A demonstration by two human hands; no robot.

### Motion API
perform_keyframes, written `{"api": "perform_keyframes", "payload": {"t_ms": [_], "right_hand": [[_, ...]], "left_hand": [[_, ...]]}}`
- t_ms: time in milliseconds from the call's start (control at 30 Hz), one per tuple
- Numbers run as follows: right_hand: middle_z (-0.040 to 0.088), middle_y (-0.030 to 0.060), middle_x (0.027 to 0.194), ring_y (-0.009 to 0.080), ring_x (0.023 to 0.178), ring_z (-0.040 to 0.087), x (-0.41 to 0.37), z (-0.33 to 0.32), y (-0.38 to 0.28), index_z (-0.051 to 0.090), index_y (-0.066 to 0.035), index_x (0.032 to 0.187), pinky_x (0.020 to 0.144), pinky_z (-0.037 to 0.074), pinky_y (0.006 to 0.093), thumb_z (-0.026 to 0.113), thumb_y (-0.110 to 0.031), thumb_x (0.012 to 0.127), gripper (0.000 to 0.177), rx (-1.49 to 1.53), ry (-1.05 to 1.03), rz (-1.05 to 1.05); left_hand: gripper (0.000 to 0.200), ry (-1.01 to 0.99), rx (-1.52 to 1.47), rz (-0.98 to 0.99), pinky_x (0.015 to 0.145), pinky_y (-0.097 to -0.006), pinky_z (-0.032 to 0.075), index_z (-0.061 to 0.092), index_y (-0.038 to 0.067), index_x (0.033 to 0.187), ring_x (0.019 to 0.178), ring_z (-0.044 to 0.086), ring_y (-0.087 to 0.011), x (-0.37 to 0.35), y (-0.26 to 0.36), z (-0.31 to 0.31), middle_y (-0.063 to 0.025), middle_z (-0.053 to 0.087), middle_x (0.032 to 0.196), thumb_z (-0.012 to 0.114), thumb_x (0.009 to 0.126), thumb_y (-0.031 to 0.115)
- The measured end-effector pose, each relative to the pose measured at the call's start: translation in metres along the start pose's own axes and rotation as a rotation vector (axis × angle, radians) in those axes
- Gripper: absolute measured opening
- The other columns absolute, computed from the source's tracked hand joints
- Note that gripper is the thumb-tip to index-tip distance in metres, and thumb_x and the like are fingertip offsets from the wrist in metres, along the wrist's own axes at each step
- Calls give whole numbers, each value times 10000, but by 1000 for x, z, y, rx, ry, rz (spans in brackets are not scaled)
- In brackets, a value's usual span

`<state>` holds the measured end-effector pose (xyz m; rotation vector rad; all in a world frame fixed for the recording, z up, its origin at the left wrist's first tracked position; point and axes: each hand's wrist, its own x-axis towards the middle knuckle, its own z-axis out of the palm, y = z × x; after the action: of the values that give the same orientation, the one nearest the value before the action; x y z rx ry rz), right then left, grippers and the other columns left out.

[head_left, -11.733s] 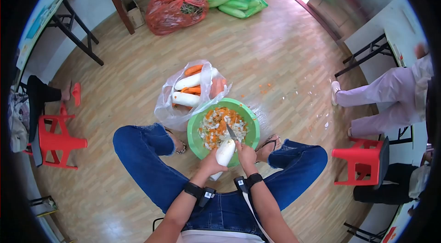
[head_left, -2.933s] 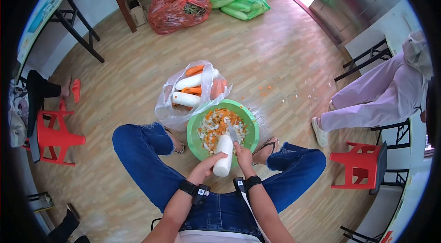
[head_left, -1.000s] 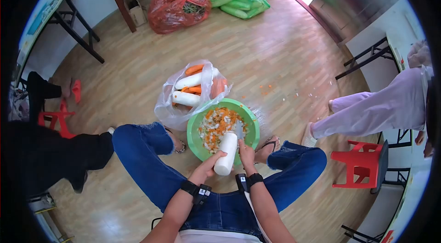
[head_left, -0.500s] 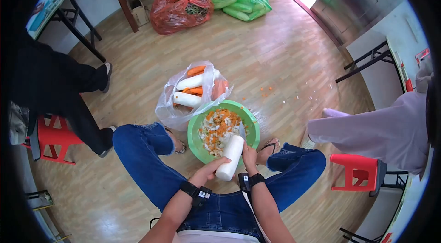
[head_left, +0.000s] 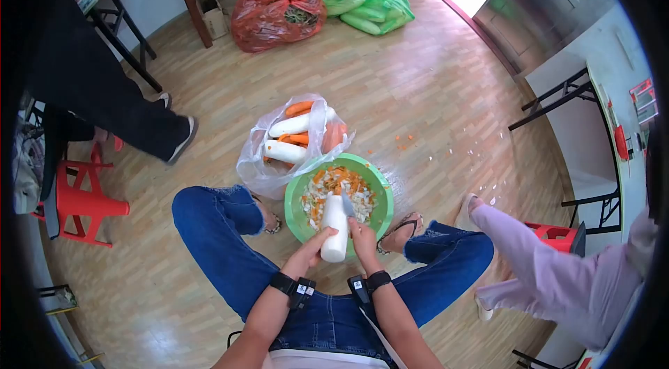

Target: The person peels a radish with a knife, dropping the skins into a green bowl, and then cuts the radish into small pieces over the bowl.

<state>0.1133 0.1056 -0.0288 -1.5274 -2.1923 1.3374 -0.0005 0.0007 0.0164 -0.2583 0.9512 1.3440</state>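
A peeled white radish (head_left: 335, 229) is held at a slant over the near part of a green basin (head_left: 385, 212). My left hand (head_left: 311, 249) wraps its fingers round the lower left side of the radish. In my right hand (head_left: 363, 240) is a knife (head_left: 348, 204), its blade close beside the radish's upper end. Chopped white and orange pieces (head_left: 359, 191) lie in the basin. Behind the basin, an open clear plastic bag (head_left: 254, 160) holds whole white radishes (head_left: 286, 151) and carrots (head_left: 299, 108).
Red bags (head_left: 275, 20) and green bags of vegetables (head_left: 373, 3) lie at the back. One person in black trousers (head_left: 111, 101) stands left by a red stool (head_left: 87, 202); another in pale trousers (head_left: 543, 257) is at the right near a red stool (head_left: 554, 235). Small scraps dot the floor.
The radish has moved up and left over the basin and stands steeper, with both my hands and the knife. Both people at the sides have shifted their legs.
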Motion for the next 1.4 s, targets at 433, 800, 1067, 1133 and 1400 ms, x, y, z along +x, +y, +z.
{"api": "perform_keyframes", "payload": {"t_ms": [433, 800, 1067, 1133, 1400], "right_hand": [[469, 30, 465, 176, 440, 460, 15, -27, 3, 503, -1, 573, 430, 354, 333, 403, -509, 864, 594, 476, 90, 411], [583, 234, 679, 376, 710, 577, 7, -24, 15, 624, 17, 724, 645, 420, 447, 373, -549, 839, 629, -238, 2, 213], [554, 136, 536, 244, 517, 548, 8, -19, 6, 603, 24, 671, 536, 425, 361, 383, -500, 865, 601, 109, 115, 171], [565, 153, 553, 251, 535, 569, 5, -17, -2, 625, 12, 725, 532, 431, 353, 425, -498, 850, 562, 2, 2, -29], [591, 187, 633, 337, 648, 598, 9, -24, 8, 653, -42, 806, 582, 446, 409, 413, -582, 809, 591, -281, -56, 88]], "left_hand": [[583, -20, 78, -107, 668, -369, 521, 359, -26, 1194, 784, 610, -271, 16, -17, -10, -156, 566, 927, 571, 765, 307], [572, -100, 180, -159, 688, -382, 516, 378, -23, 1174, 814, 598, -260, 3, -12, -5, -155, 543, 977, 586, 763, 316], [537, 73, 236, -154, 630, -321, 496, 416, -15, 1143, 757, 591, -208, 27, -21, -22, -105, 562, 895, 579, 754, 319], [539, 68, 280, -118, 623, -308, 486, 424, -11, 1136, 755, 586, -195, 29, -20, -26, -97, 563, 899, 585, 745, 323], [608, 82, 498, -76, 648, -268, 451, 415, -11, 1165, 779, 571, -170, 5, -9, -5, -95, 564, 926, 618, 701, 327]]}}
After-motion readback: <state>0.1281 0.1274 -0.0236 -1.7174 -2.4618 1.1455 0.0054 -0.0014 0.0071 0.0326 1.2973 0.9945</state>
